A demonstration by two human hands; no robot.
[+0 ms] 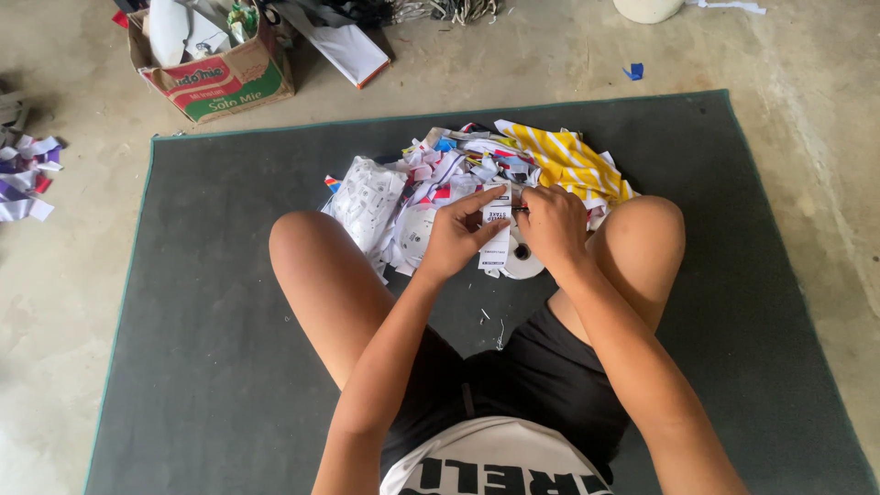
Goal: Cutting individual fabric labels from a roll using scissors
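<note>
I sit cross-legged on a dark grey mat (pixel 211 302). My left hand (pixel 456 236) pinches the top of a narrow white printed label strip (pixel 496 234) that hangs down between both hands. My right hand (pixel 553 225) is closed next to the strip's upper edge, gripping a small thin dark tool whose kind I cannot tell. Just below the strip lies a white roll of tape (pixel 525 263). Beyond the hands is a heap of white and coloured label scraps (pixel 440 179), with a yellow-and-white striped cloth (pixel 568 160) at its right.
A cardboard box (pixel 215 64) with papers stands on the concrete floor at the back left. A flat white folder (pixel 344 46) lies beside it. Loose paper scraps (pixel 23 179) sit at the far left edge. A small blue scrap (pixel 634 71) lies on the floor behind the mat.
</note>
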